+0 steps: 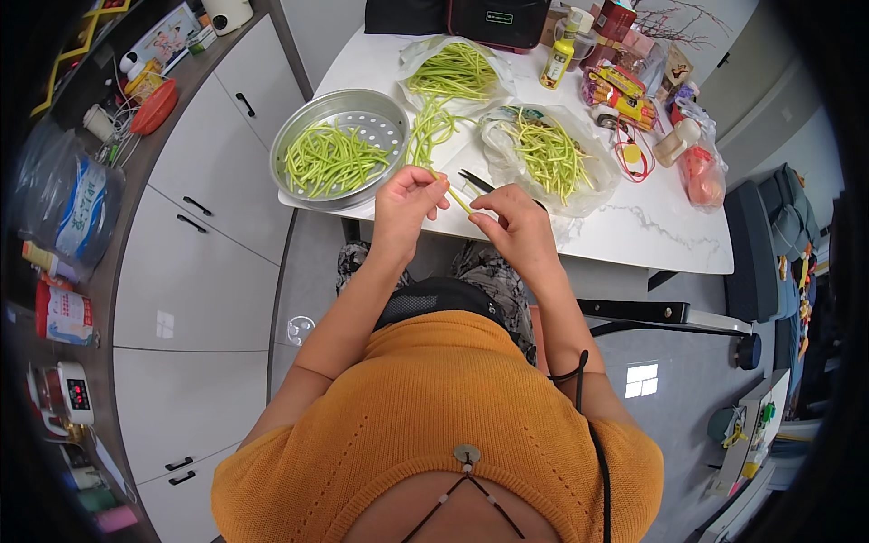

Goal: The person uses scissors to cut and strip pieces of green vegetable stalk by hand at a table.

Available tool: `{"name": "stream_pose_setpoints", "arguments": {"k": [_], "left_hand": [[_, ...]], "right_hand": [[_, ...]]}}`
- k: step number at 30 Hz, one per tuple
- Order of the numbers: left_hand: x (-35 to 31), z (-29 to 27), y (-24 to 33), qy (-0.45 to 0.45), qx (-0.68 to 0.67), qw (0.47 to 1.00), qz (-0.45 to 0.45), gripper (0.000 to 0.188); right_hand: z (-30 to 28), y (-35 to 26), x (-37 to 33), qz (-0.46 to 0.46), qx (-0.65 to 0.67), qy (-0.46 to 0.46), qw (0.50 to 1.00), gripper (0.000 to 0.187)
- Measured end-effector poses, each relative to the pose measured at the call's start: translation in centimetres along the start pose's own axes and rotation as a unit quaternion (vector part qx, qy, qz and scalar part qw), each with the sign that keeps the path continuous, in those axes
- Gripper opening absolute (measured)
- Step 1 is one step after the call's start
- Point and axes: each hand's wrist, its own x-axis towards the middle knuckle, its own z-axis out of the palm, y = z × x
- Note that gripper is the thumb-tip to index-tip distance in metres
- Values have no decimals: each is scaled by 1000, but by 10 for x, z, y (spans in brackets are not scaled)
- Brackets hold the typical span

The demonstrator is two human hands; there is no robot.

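Both of my hands hold one long thin green garlic scape (460, 197) between them, just off the near table edge. My left hand (404, 207) pinches its upper end, fingers curled. My right hand (519, 223) pinches the lower end between thumb and forefinger. A dark two-pronged tool (477, 181), perhaps scissors, lies just beyond, partly hidden by my right hand. To the left, a round perforated metal pan (387, 116) holds short cut pieces (331, 161). Long scapes (450, 72) spill from a plastic bag at the back. More pieces (549, 152) lie in a plastic bag on the right.
The white marbled table (670, 226) spans the front. Its right side carries a yellow bottle (558, 62), snack packages (623, 97), a jar (677, 142) and a bag of red items (702, 174). Black bags (498, 20) stand behind. White cabinets (195, 290) line the left.
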Motion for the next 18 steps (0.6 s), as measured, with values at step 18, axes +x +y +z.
{"name": "stream_pose_setpoints", "arguments": {"k": [18], "left_hand": [[-13, 3, -10, -64, 68, 992, -87, 10]], "right_hand": [[2, 8, -2, 53, 197, 151, 967, 4]]}}
